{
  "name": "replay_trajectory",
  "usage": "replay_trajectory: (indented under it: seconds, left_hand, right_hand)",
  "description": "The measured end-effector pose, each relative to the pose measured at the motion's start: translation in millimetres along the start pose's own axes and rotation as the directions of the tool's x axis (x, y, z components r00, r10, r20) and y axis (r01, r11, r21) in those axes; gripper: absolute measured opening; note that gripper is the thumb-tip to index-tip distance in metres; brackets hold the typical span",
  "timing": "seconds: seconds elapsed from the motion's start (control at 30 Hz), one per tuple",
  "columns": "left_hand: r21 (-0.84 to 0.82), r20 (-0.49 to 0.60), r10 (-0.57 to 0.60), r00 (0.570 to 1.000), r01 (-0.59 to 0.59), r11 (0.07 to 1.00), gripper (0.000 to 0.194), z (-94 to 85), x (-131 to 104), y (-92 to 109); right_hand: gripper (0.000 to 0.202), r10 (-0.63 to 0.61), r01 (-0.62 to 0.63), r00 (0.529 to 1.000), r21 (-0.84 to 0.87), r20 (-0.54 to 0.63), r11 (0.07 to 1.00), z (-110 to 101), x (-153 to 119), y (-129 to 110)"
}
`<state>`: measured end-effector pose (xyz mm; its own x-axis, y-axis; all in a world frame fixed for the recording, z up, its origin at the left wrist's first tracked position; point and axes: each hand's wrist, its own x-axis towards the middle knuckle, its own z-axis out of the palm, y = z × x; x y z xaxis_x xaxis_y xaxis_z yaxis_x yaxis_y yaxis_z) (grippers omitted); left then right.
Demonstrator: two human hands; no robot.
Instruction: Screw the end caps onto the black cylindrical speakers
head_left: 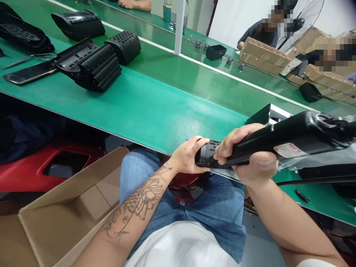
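Observation:
My right hand grips a long black device with a white label, held level over the front edge of the green conveyor belt. My left hand cups the device's perforated black end cap and presses against it. The far end of the device, with a metal ring, runs off to the right over clear plastic wrap.
A stack of black plastic housings and a phone lie at the belt's left. An open cardboard box stands by my left knee, beside a red stool. Other people sit across the line near brown cartons.

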<state>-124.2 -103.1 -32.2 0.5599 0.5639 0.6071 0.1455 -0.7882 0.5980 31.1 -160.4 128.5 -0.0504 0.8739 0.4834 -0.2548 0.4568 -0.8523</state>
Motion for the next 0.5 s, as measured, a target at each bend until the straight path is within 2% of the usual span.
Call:
replay_trajectory:
  seconds: [0.17, 0.23, 0.37, 0.5]
  left_hand:
    - [0.001, -0.01, -0.003, 1.0, 0.003, 1.0, 0.101, 0.5, 0, 3]
    - [0.004, -0.013, -0.007, 1.0, 0.007, 1.0, 0.1, -0.3, 0, 4]
    - [0.037, 0.01, -0.021, 1.0, 0.021, 0.999, 0.098, -3.5, 1, 4]
    - [0.149, -0.019, -0.019, 1.0, 0.022, 0.989, 0.103, 0.0, -4, 8]
  right_hand:
    - [0.033, 0.048, -0.047, 0.998, 0.028, -0.032, 0.998, -2, 0, -1]
    - [0.033, 0.065, -0.065, 0.998, 0.034, -0.008, 0.997, -4, 0, 1]
    - [0.03, 0.003, -0.003, 0.999, 0.008, 0.04, 1.0, -2, -2, 6]
    - [0.035, -0.079, 0.073, 0.987, -0.052, -0.142, 0.996, 3, 0, -15]
